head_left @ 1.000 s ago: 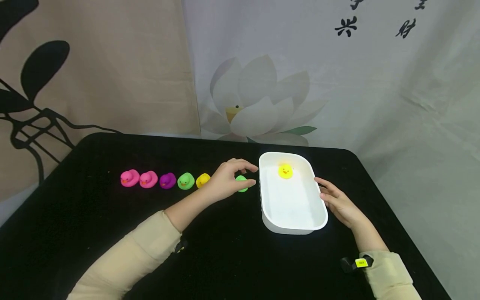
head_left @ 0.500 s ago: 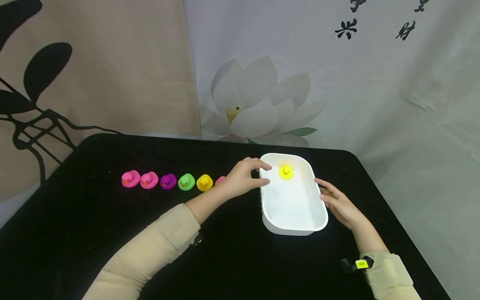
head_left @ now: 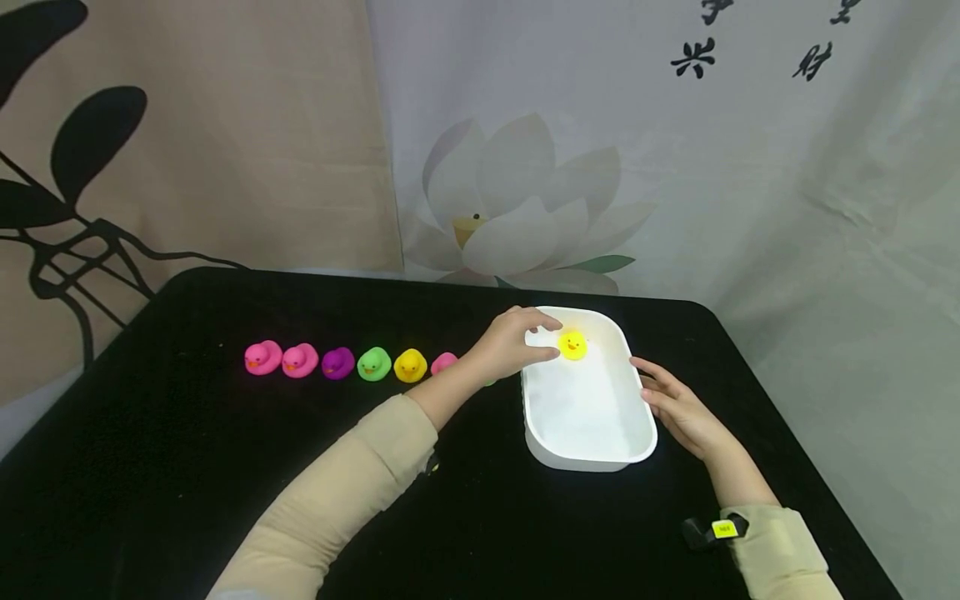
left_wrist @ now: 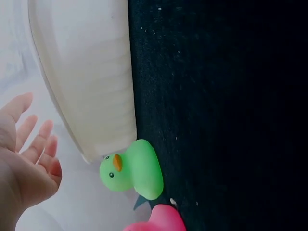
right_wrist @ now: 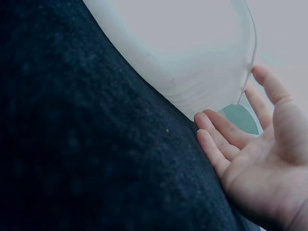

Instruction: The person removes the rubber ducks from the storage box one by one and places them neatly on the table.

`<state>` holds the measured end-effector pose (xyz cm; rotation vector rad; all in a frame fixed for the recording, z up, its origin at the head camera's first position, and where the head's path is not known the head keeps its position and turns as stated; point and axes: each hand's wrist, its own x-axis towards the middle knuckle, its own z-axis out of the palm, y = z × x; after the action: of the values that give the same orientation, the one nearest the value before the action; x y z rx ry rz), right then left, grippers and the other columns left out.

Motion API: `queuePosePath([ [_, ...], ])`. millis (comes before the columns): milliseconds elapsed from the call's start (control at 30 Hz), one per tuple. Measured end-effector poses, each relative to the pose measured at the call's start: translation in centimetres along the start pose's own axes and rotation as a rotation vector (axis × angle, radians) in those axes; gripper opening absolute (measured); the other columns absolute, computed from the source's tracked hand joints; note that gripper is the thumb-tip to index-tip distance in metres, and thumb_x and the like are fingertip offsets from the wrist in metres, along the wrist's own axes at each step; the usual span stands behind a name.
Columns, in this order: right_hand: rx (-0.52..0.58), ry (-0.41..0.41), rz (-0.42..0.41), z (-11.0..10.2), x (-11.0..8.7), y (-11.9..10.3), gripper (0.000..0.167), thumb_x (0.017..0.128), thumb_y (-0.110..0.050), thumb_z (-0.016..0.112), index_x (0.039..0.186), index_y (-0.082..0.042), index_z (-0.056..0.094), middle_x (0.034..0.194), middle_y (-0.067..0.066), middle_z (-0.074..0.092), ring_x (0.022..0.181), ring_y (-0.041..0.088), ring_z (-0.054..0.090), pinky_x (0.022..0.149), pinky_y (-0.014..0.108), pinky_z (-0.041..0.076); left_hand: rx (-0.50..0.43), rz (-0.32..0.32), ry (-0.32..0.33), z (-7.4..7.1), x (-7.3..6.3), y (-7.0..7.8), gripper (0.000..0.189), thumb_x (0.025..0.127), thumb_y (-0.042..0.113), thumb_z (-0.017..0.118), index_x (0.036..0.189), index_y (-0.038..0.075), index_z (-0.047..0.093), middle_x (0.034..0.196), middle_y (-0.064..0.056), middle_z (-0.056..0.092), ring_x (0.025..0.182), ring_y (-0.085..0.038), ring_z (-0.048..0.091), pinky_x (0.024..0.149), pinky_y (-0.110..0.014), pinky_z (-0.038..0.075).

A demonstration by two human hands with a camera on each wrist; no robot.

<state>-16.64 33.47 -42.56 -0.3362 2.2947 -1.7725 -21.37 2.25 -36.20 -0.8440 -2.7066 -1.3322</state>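
My left hand (head_left: 512, 343) hovers over the left rim of a white plastic tray (head_left: 588, 417), its thumb and fingers spread apart. Just beyond the fingertips, a yellow rubber duck (head_left: 573, 345) sits inside the tray near its far end. Nothing is in the left palm in the left wrist view. Against the tray's right side, the fingertips of my right hand (head_left: 684, 417) touch the wall, the fingers extended. A green rubber duck (left_wrist: 144, 171) stands right beside the tray's left wall, mostly hidden behind the left wrist in the head view.
Left of the tray runs a row of rubber ducks: pink (head_left: 444, 362), yellow (head_left: 410, 366), green (head_left: 373, 364), purple (head_left: 338, 363) and two more pink ones (head_left: 300, 360) at the far end. All stand on a black-covered table (head_left: 480, 517), with a printed curtain (head_left: 675, 167) behind.
My left hand has moved right, from around the green duck beside the tray to over the tray's rim, uncovering the yellow and pink ducks in the row. The right hand stays put.
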Motion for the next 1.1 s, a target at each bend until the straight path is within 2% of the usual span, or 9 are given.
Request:
queuePosePath([
  [167, -0.006, 0.002, 0.008, 0.0, 0.0, 0.1, 0.057, 0.1, -0.019, 0.051, 0.15, -0.01, 0.026, 0.147, 0.028, 0.029, 0.114, 0.01, 0.053, 0.09, 0.021, 0.043, 0.015, -0.014, 0.002, 0.4, 0.8, -0.2, 0.042, 0.084, 0.022, 0.076, 0.124, 0.016, 0.065, 0.121, 0.0, 0.061, 0.112, -0.024, 0.05, 0.075, -0.021, 0.048],
  [467, 0.0, -0.004, 0.002, -0.1, 0.0, 0.1, 0.055, 0.1, -0.018, 0.05, 0.15, -0.01, 0.027, 0.146, 0.028, 0.03, 0.113, 0.01, 0.054, 0.089, 0.021, 0.043, -0.039, -0.004, -0.05, 1.2, 2.3, 0.0, 0.044, 0.084, 0.019, 0.075, 0.126, 0.012, 0.064, 0.125, -0.001, 0.059, 0.11, -0.021, 0.052, 0.078, -0.02, 0.048],
  [600, 0.005, -0.007, 0.003, -0.1, 0.0, 0.0, 0.055, 0.1, -0.018, 0.05, 0.149, -0.01, 0.027, 0.146, 0.029, 0.029, 0.114, 0.01, 0.053, 0.089, 0.021, 0.043, -0.039, -0.013, -0.055, 1.9, 2.8, 0.1, 0.043, 0.085, 0.018, 0.074, 0.126, 0.013, 0.064, 0.125, -0.002, 0.059, 0.111, -0.023, 0.053, 0.079, -0.02, 0.047],
  [933, 0.01, 0.001, 0.022, 0.0, 0.1, 0.1, 0.056, 0.099, -0.02, 0.052, 0.149, -0.01, 0.028, 0.147, 0.028, 0.03, 0.113, 0.008, 0.053, 0.089, 0.02, 0.043, -0.042, -0.101, -0.123, 2.9, 4.1, 0.1, 0.043, 0.086, 0.011, 0.072, 0.128, 0.011, 0.061, 0.128, -0.004, 0.058, 0.116, -0.021, 0.052, 0.087, -0.022, 0.046],
  [1100, 0.007, -0.002, 0.017, 0.0, 0.1, 0.1, 0.057, 0.099, -0.02, 0.052, 0.149, -0.009, 0.027, 0.147, 0.028, 0.029, 0.114, 0.009, 0.053, 0.09, 0.021, 0.043, 0.0, -0.144, -0.155, 3.2, 5.0, 0.1, 0.045, 0.086, 0.011, 0.072, 0.129, 0.011, 0.061, 0.128, -0.005, 0.058, 0.116, -0.022, 0.053, 0.089, -0.023, 0.046],
])
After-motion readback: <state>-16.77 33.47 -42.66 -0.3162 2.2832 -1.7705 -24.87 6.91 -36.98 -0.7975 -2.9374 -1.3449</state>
